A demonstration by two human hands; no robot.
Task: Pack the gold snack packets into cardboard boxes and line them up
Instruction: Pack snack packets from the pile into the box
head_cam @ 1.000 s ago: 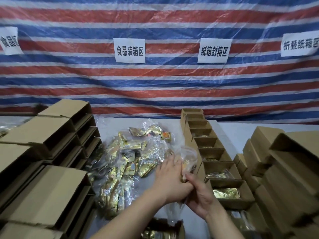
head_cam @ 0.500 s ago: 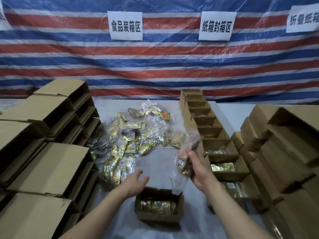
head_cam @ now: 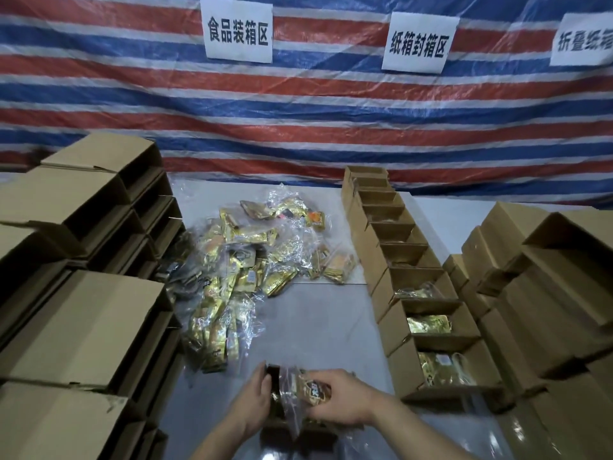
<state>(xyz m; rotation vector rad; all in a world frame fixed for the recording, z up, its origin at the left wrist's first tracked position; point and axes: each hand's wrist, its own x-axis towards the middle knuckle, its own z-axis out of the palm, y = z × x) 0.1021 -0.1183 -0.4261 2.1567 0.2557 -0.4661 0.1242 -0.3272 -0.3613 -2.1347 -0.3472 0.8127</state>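
Both hands are down at the near edge of the grey tabletop [head_cam: 318, 327], working over a small open cardboard box [head_cam: 275, 423]. The right hand [head_cam: 345, 398] has its fingers curled around a gold snack packet in a clear wrapper [head_cam: 310, 391], holding it just over the box mouth. The left hand [head_cam: 253, 401] lies against the box's left wall with its fingers bent over the rim, steadying it; gold glints inside the box between the two hands.

The loose pile of gold packets [head_cam: 245, 267] lies in crinkled clear plastic in the middle of the tabletop, beyond the hands. To its right a row of open boxes [head_cam: 398, 257] runs away from the person, each touching the next; the three nearest hold gold packets, while the contents of the farther ones are too dark to make out. Stacks of empty boxes [head_cam: 83, 293] stand on the left, more cardboard boxes [head_cam: 547, 293] on the right. Behind it all hangs a red, white and blue striped tarp [head_cam: 298, 111] carrying white paper signs [head_cam: 238, 32].
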